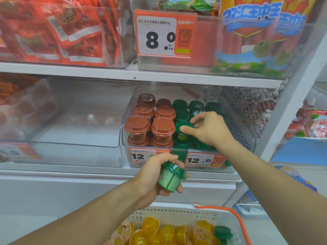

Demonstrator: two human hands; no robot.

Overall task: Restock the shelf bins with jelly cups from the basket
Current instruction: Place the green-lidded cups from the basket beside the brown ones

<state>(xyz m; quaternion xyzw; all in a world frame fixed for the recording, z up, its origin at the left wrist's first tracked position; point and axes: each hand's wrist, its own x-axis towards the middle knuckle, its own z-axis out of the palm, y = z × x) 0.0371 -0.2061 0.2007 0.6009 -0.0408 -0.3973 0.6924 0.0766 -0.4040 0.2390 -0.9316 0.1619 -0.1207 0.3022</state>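
Note:
A clear shelf bin (pixel 247 138) holds stacked brown jelly cups (pixel 162 126) on its left and green jelly cups (pixel 180 105) on its right. My right hand (pixel 208 129) reaches into the bin and pinches the lid of a green cup (pixel 182 125) on top of a front stack. Below the bin's front, my left hand (pixel 152 175) grips another green jelly cup (pixel 170 176), tilted. The white basket (pixel 173 212) at the bottom holds several yellow jelly cups (pixel 150 227) and a green cup (pixel 223 232).
A large clear bin (pixel 76 152) stands to the left of the jelly bin. Above, bins hold red snack packs (pixel 58 30) and sausage packs (pixel 256 45). Price tags (pixel 200 160) hang on the bin front. A wire mesh panel (pixel 251 106) and a white upright (pixel 292 96) stand at right.

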